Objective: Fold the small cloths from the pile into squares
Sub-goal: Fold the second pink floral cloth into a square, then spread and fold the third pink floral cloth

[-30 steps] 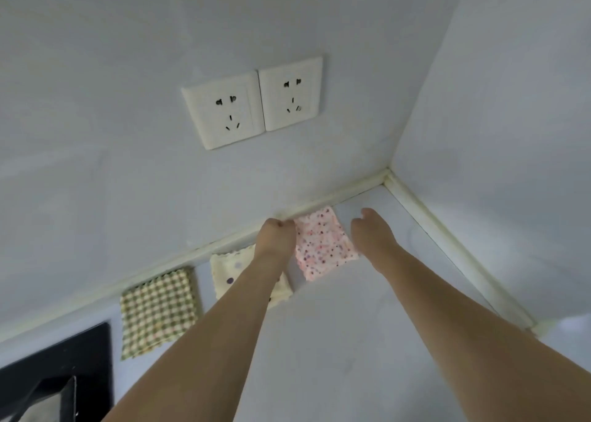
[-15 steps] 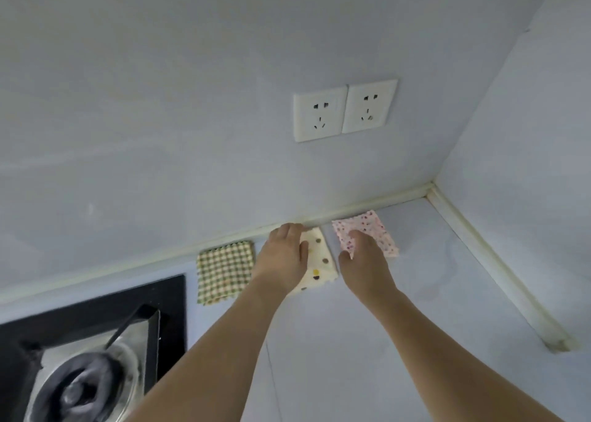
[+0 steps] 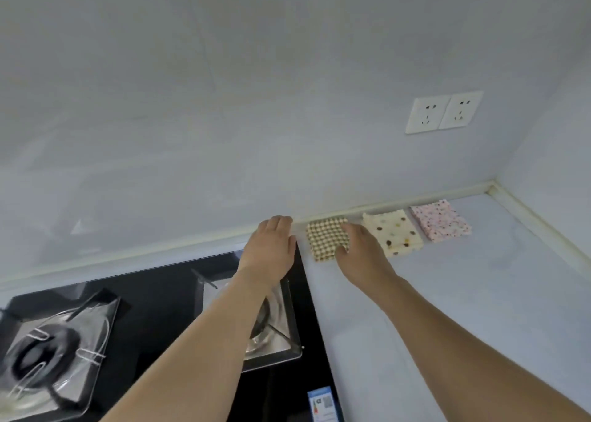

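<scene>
Three folded square cloths lie in a row along the back wall of the pale counter [image 3: 463, 293]. The brown checked cloth [image 3: 324, 239] is leftmost, the cream dotted cloth [image 3: 396, 234] sits in the middle, and the pink flowered cloth [image 3: 441, 220] is nearest the corner. My right hand [image 3: 361, 252] rests on the right part of the checked cloth, fingers fairly straight. My left hand [image 3: 271, 249] hovers flat just left of that cloth, over the back right corner of the hob, holding nothing.
A black glass gas hob [image 3: 160, 319] with two burners fills the left; a burner ring [image 3: 41, 354] sits at the lower left. A double wall socket [image 3: 443, 111] hangs above the cloths. Walls meet in a corner at the right. A label sticker [image 3: 324, 402] marks the hob's front edge.
Both hands have moved left along the row, from the pink cloth past the dotted one to the checked cloth. The view has swung left, bringing the hob into sight.
</scene>
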Available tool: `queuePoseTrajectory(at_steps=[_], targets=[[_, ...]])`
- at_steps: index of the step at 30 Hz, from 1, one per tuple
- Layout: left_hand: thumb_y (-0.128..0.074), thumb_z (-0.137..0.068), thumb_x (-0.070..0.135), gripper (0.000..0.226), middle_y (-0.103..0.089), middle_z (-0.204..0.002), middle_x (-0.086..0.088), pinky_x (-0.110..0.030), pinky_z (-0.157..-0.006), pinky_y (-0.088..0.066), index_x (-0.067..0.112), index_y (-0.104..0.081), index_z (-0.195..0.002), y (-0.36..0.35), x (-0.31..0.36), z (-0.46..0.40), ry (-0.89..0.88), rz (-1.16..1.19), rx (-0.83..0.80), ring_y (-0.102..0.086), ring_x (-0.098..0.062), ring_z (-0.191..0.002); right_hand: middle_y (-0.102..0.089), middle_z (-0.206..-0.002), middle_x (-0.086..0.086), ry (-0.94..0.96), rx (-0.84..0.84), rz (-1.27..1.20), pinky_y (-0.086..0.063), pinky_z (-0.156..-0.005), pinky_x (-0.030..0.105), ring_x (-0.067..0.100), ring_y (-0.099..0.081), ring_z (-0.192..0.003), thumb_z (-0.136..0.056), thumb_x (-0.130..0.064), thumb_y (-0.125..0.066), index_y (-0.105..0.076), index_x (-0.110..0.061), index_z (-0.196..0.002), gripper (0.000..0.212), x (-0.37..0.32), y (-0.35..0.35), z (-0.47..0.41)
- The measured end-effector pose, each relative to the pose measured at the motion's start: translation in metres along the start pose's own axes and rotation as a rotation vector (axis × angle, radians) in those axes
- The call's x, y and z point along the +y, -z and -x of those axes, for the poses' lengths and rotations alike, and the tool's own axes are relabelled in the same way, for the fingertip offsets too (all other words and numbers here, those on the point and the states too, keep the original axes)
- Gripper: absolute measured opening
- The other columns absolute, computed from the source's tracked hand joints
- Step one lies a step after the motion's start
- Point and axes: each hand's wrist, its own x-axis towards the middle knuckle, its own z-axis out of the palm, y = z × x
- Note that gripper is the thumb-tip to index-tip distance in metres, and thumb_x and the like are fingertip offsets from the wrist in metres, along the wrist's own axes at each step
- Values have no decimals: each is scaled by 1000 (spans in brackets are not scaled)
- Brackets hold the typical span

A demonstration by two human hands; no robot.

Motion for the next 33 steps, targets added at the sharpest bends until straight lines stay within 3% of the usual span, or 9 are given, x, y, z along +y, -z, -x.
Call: queuePoseTrajectory(at_steps=[15,21,24,27,33], targets=[[-40,-102,28,41,-44,-144,-1,-32,-105,-38,16,-39,-142,83,-129,93,82,6,84,-41,-20,-131,-41,-147,6,49,-47,24,-33,-110,35,23,-40,-134,-95,-18,-49,-37,-12,-144,51,-142,-73,57],[-38,-103,27,41,-45,-144,-1,-34,-104,-38,15,-39,-142,127,-236,155,109,-15,78,-41,-21,-130,-41,-146,2,67,-47,-16,-39,-108,35,21,-47,-129,-96,-16,-50,-38,-15,-143,49,-247,-142,94],[-37,-102,27,41,-44,-144,-2,-36,-104,-38,14,-39,-141,145,-290,187,176,-24,40,-40,-22,-129,-42,-146,3,98,-104,8,-37,-108,35,21,-44,-131,-96,-16,-50,-38,-15,-143,49,-293,-181,108],[-37,-102,27,41,-44,-143,-3,-37,-103,-39,14,-40,-141,159,-338,218,249,-24,56,-40,-22,-129,-50,-137,5,152,-165,34,-44,-103,38,22,-51,-120,-94,-15,-50,-45,-14,-137,43,-331,-215,115],[-39,-102,28,40,-47,-141,-1,-35,-104,-39,16,-42,-139,180,-430,293,395,-20,97,-41,-21,-128,-49,-138,4,287,-282,2,-43,-98,31,20,-52,-119,-95,-14,-51,-42,-14,-141,47,-419,-289,133]])
